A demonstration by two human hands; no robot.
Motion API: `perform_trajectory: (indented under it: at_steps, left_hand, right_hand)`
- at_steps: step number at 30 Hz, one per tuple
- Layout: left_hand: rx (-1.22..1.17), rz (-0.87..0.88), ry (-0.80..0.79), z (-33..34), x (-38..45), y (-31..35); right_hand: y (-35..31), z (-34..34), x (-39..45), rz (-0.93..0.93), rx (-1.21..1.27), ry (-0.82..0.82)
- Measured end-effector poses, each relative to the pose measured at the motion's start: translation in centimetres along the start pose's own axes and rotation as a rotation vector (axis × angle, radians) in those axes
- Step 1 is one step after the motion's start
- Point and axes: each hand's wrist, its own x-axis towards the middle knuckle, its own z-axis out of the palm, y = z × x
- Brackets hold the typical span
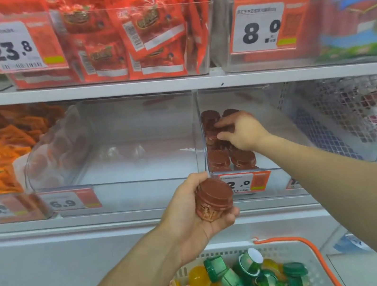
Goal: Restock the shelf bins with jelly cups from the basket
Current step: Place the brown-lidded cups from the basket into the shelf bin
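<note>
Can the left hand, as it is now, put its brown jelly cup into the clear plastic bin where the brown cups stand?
Probably yes. The left hand holds the brown jelly cup just outside the clear plastic bin, whose front is open above its low wall. Only the right hand, reaching among the stacked brown cups, takes up some of the room.

A shop, snack aisle. White shelves (123,88) are carrying clear bins (116,165) of packaged goods; printed price tags (16,45) reading 23.8 and 8.0 are hanging on the bin fronts. A shopping basket (309,262) is sitting below.
</note>
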Motion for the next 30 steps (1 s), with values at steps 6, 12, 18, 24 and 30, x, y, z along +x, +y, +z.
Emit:
perform_trajectory:
  at_steps: [6,12,18,24,30]
  left_hand:
    - [0.000,0.007,-0.040,0.3,-0.5,0.0]
    - [-0.066,0.010,0.008,0.4,-0.8,0.3]
    - [-0.068,0.035,-0.045,0.9,-0.5,0.3]
    - [-0.068,0.120,-0.093,1.7,-1.0,0.1]
    - [0.431,0.564,0.248,1.4,-0.7,-0.8]
  right_hand:
    - [-1.2,-0.6,-0.8,-0.070,-0.147,-0.021]
    - [-4.1,-3.9,-6.3,-0.084,0.223,0.062]
    - [-6.3,-6.0,-12.6,-0.168,0.411,-0.488]
    - [-5.4,-6.4,-13.0,-0.159,0.528,-0.400]
    - [-3.5,-8.1,-12.4,-0.034,0.787,-0.545]
